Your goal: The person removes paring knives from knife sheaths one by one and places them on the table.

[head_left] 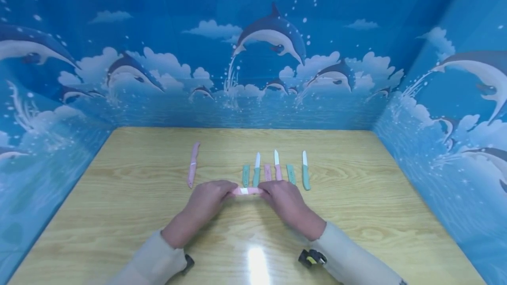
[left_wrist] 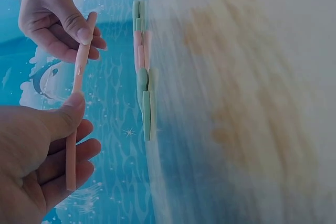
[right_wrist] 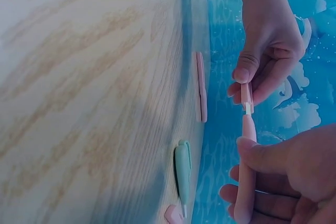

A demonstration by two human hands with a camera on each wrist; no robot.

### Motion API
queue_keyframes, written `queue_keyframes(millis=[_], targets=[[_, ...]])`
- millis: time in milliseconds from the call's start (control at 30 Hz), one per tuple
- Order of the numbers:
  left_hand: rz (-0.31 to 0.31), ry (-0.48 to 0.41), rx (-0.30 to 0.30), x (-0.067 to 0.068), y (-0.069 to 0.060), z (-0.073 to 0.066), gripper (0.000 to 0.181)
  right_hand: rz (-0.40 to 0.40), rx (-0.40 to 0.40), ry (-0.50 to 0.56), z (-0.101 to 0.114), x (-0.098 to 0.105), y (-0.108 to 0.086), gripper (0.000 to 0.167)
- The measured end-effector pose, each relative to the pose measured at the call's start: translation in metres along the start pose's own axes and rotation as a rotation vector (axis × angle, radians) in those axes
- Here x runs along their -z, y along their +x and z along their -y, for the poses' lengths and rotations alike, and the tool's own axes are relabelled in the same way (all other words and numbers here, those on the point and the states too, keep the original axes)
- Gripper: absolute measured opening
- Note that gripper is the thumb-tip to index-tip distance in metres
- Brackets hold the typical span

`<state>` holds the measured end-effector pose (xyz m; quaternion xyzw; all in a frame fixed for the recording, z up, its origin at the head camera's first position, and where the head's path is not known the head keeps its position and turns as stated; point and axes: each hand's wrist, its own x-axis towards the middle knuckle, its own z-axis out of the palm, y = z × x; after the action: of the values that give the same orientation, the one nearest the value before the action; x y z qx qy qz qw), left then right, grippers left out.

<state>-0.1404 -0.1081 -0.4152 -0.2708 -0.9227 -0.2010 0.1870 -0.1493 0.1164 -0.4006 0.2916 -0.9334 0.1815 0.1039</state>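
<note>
Between my two hands a pink paring knife (head_left: 255,191) is held level above the table. My left hand (head_left: 210,195) pinches its pink blade cover (left_wrist: 71,156) between thumb and fingers. My right hand (head_left: 284,199) grips the pink handle (right_wrist: 245,182). A short stretch of white blade (right_wrist: 248,108) shows between cover and handle, the rest being inside the cover. Just beyond the hands lie a green cover (head_left: 246,174), a green-handled knife (head_left: 256,171), a pink cover (head_left: 267,172), a pink-handled knife (head_left: 277,165), another green cover (head_left: 291,173) and another green-handled knife (head_left: 305,173).
A pink knife (head_left: 193,165) with its cover on lies apart, to the left on the wood-grain table (head_left: 138,197). Blue dolphin-print walls (head_left: 253,109) stand behind and at both sides. The bare white blades point toward the back wall.
</note>
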Motion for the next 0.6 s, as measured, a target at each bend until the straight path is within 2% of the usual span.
queue_keyframes(millis=[333,600], targets=[[0.033,-0.008,0.033,0.0,-0.0014,-0.0001,0.02,0.007,-0.012,-0.002,-0.001,0.001,-0.0028,0.013],[0.026,0.001,0.064,0.0019,-0.0013,-0.0006,0.02,0.014,-0.027,0.001,-0.001,0.0039,-0.0016,0.013]])
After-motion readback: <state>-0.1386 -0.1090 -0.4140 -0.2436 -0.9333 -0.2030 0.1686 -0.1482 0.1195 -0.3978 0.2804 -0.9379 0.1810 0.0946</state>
